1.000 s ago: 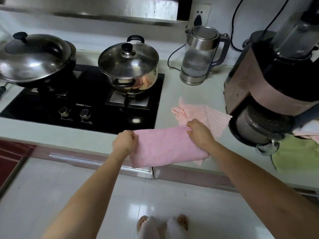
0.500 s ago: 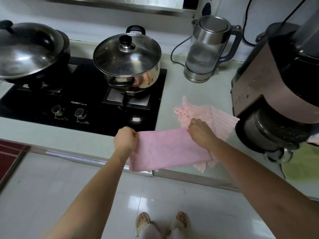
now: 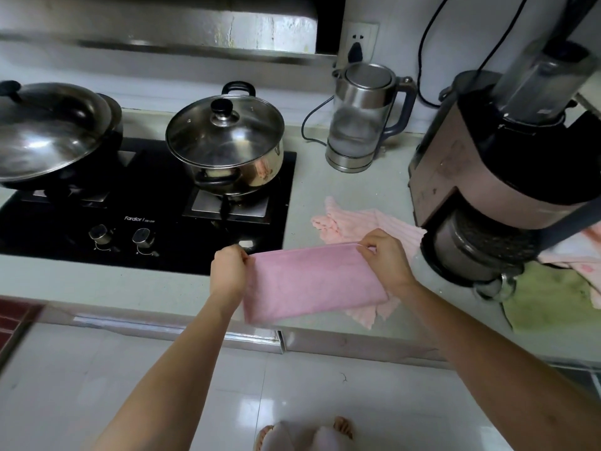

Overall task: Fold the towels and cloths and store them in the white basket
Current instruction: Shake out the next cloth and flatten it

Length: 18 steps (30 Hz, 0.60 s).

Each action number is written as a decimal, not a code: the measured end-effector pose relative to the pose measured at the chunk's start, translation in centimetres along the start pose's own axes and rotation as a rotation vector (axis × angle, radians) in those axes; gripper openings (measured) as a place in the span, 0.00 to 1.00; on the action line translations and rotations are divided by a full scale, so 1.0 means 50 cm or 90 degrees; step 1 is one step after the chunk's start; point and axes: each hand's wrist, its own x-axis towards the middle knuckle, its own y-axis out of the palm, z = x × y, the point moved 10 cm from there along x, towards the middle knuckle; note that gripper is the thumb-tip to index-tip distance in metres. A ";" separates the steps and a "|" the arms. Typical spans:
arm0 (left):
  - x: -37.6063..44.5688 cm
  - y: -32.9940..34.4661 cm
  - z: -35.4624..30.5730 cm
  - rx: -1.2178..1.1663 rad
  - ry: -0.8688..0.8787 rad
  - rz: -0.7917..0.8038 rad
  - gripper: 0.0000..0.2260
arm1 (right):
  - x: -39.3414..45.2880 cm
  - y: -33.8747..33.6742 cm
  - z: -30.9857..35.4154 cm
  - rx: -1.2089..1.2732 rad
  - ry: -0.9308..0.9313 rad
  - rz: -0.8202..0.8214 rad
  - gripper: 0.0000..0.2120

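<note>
A pink cloth [image 3: 309, 283], folded in half, hangs stretched between my hands above the counter's front edge. My left hand [image 3: 227, 271] pinches its top left corner. My right hand [image 3: 385, 255] pinches the top right corner. Under and behind it a pale pink ribbed towel [image 3: 354, 221] lies flat on the counter. A green cloth [image 3: 549, 304] lies on the counter at the right, with a pink and white cloth [image 3: 585, 252] bunched above it. No white basket is in view.
A black gas hob [image 3: 182, 222] carries a lidded steel pot [image 3: 227, 141] and a lidded wok [image 3: 48, 135]. A glass kettle [image 3: 364, 118] stands at the back. A large blender [image 3: 507, 164] stands at the right, close to my right hand. White floor tiles lie below.
Both hands have lifted the pink cloth slightly and pulled its top edge taut. The grip has changed from whole-hand holds to fingertip pinches at the corners.
</note>
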 end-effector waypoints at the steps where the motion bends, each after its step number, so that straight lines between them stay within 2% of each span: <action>1: -0.001 -0.004 -0.003 0.012 0.001 -0.003 0.06 | -0.002 -0.008 0.000 0.006 0.008 -0.011 0.02; 3: -0.004 -0.010 -0.014 0.034 0.011 -0.009 0.05 | -0.006 -0.022 -0.001 0.007 0.038 -0.037 0.02; 6: -0.002 -0.005 -0.026 0.087 0.043 -0.002 0.10 | -0.002 -0.025 -0.004 -0.027 0.067 -0.049 0.04; 10: 0.021 0.016 -0.029 0.179 0.058 0.031 0.17 | 0.022 0.008 0.009 -0.084 0.022 -0.018 0.02; 15: 0.055 0.034 -0.010 0.196 0.022 0.014 0.14 | 0.049 0.093 0.009 -0.234 -0.064 0.064 0.02; 18: 0.069 0.059 -0.003 0.188 0.050 0.020 0.10 | 0.059 0.131 -0.024 -0.269 -0.080 0.108 0.05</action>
